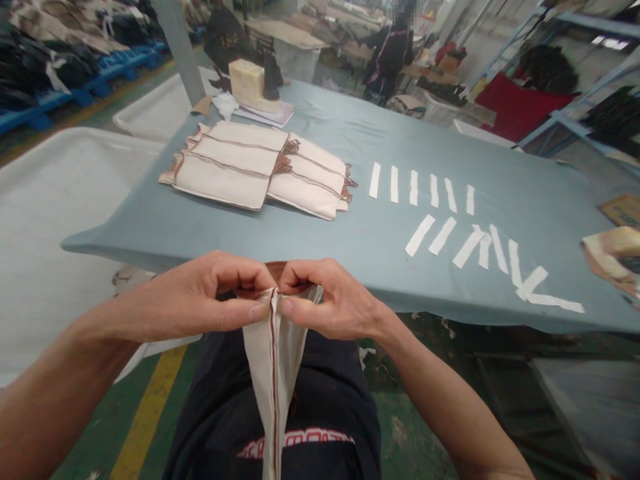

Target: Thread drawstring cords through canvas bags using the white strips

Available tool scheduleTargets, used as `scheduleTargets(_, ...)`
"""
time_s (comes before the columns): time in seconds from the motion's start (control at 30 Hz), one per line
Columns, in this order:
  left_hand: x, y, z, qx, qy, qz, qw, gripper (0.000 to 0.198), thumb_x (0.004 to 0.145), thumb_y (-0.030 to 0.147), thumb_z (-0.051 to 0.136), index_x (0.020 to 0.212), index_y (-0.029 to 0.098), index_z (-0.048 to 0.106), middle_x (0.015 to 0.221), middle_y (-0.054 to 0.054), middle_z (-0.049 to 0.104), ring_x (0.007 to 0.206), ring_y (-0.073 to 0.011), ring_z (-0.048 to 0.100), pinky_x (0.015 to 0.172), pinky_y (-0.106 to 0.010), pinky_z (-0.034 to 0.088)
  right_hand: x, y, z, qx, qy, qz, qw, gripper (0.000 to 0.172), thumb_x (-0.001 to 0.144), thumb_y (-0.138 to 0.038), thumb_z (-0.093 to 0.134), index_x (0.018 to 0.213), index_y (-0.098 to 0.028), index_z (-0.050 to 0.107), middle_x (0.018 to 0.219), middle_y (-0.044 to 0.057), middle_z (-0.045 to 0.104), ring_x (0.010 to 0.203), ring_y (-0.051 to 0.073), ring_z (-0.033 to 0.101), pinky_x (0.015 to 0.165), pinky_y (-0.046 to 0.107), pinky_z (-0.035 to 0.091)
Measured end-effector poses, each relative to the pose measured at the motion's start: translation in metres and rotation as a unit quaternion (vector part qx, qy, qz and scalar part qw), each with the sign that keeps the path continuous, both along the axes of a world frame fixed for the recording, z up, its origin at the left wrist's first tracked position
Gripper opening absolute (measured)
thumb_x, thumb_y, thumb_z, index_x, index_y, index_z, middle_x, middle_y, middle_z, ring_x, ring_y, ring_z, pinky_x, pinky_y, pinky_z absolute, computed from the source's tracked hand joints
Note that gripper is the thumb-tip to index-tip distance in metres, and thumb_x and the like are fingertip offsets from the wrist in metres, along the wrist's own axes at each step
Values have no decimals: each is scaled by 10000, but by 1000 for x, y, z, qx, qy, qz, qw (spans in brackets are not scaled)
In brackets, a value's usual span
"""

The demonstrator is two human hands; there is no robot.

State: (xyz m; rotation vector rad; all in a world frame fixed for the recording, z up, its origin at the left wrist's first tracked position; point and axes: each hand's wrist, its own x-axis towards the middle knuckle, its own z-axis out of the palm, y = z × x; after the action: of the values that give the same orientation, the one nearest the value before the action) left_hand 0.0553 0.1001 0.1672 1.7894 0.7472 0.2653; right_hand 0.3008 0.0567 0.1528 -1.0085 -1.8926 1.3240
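A cream fabric piece (273, 373) with a brown-edged seam hangs down in front of my body. Its top edge is pinched by my left hand (227, 293) on one side of the seam and by my right hand (327, 300) on the other, thumbs nearly touching. Both hands are closed on the cloth, just off the near edge of the blue-covered table (320, 247). Beyond them lie two overlapping stacks of similar cream pieces, a left stack (225, 163) and a right stack (313, 177). Several white strips (414, 188) are spread over the table to the right.
A yellowish foam block (250, 83) rests on papers at the table's far left. White bins (75, 200) stand left of the table, beside a metal post (180, 53). A roll of tape (615, 253) lies at the right edge. A person (393, 53) is in the background.
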Motion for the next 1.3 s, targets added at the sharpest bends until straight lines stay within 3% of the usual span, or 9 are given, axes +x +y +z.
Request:
scheduleTargets(0.27, 8, -7, 2, -67, -5, 19, 998, 355, 884, 515, 772, 773, 189, 683, 696, 35, 550, 668, -136, 474, 593, -198, 393, 0, 0, 0, 8, -1, 4, 1000, 241, 901, -412, 658, 787, -246, 526, 748, -51, 495, 725, 139, 430, 699, 286, 380)
scheduleTargets(0.43, 9, -7, 0, -76, -6, 14, 997, 338, 878, 484, 780, 757, 185, 679, 680, 38, 524, 641, -124, 438, 569, -197, 337, 0, -3, 2, 36, -7, 4, 999, 303, 903, -459, 702, 788, -248, 517, 744, -58, 480, 709, 133, 425, 697, 293, 365)
scheduleTargets(0.6, 8, -7, -1, -73, -18, 17, 997, 349, 893, 469, 802, 733, 180, 689, 643, 50, 489, 611, -108, 396, 545, -188, 332, 1, -3, 3, 48, -11, 6, 999, 269, 925, -388, 683, 769, -242, 519, 743, -53, 510, 714, 126, 443, 693, 285, 373)
scheduleTargets(0.93, 2, -6, -9, -93, -9, 12, 996, 315, 880, 466, 819, 794, 172, 743, 684, 34, 519, 645, -119, 419, 567, -195, 334, 9, 3, 0, -33, 20, 78, 996, 554, 1021, -697, 774, 811, -212, 606, 759, -37, 544, 734, 129, 460, 666, 271, 387)
scheduleTargets(1.3, 4, -6, -7, -110, -3, 19, 994, 277, 846, 429, 826, 781, 173, 743, 698, 23, 575, 669, -129, 481, 600, -192, 384, 10, -1, 0, -13, 25, 79, 997, 533, 1009, -655, 808, 811, -223, 568, 783, -45, 509, 749, 130, 440, 687, 273, 384)
